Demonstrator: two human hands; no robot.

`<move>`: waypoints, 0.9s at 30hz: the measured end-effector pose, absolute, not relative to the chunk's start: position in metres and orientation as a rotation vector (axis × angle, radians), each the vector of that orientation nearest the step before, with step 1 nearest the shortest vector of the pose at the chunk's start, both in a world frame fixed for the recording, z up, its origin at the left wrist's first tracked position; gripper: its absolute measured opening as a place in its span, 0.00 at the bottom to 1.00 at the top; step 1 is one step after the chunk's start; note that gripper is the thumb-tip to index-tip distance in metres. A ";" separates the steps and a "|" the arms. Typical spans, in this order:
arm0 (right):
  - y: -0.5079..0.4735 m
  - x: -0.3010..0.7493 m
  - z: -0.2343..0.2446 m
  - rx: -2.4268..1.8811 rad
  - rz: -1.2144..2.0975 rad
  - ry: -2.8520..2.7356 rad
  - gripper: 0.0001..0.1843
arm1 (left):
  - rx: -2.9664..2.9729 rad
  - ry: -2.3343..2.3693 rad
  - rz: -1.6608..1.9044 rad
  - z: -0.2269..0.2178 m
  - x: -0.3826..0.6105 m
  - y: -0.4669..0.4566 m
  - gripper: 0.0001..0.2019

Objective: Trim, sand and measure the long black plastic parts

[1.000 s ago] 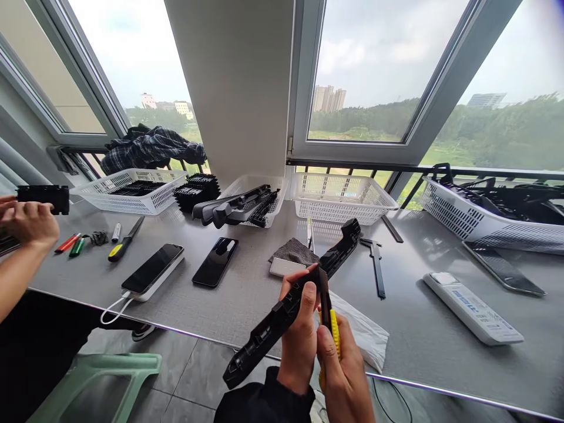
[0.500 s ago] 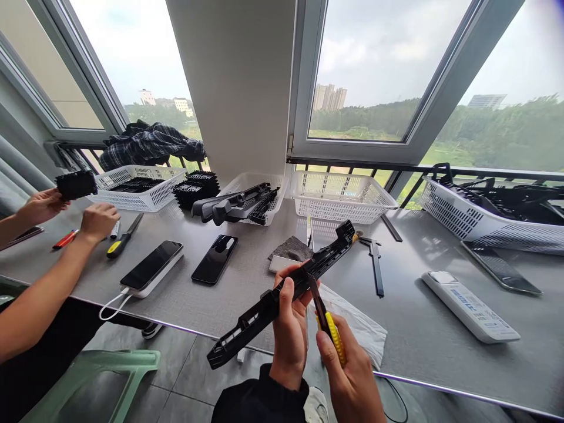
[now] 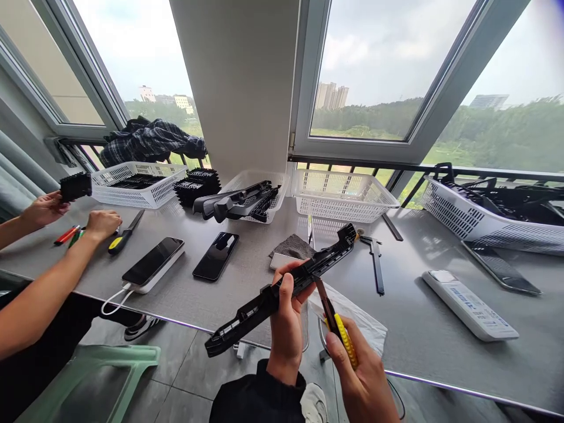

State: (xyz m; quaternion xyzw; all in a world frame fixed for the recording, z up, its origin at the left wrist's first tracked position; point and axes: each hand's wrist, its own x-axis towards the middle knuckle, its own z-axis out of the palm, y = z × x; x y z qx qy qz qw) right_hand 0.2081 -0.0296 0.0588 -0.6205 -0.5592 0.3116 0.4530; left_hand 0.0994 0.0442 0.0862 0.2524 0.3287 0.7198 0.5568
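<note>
Held up over the table's front edge is a long black plastic part (image 3: 251, 311) with slots and ribs along it. My left hand (image 3: 286, 320) wraps round its middle, the thumb lying on top. In my right hand (image 3: 356, 364) is a utility knife (image 3: 341, 335) with a yellow and black handle. Its blade points up at the underside of the part, just right of my left fingers; I cannot tell whether it touches. Behind the part lie a dark grey cloth (image 3: 291, 247) and a small white box (image 3: 282, 261). A caliper (image 3: 376, 270) rests to the right.
White baskets (image 3: 348, 205) line the window side; one at right (image 3: 484, 205) holds black parts. Phones (image 3: 215, 257), a long white device (image 3: 469, 305) and a yellow-black knife (image 3: 126, 234) lie on the table (image 3: 423, 335). At left, a co-worker's hand (image 3: 46, 211) holds a black piece.
The knife and my right hand have moved slightly right and down along the part. The black part's near end has risen a little. The co-worker's black piece has turned slightly.
</note>
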 end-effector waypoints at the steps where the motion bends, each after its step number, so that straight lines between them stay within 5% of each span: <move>1: -0.030 0.209 0.059 -1.543 0.767 -1.368 0.23 | 0.578 0.776 1.700 0.086 0.099 0.045 0.19; 19: -0.025 0.212 0.065 -1.548 0.702 -1.325 0.23 | 0.706 0.697 1.470 0.100 0.080 0.040 0.19; 27: -0.030 0.204 0.061 -1.490 0.709 -1.379 0.23 | 0.602 0.637 1.474 0.102 0.079 0.040 0.33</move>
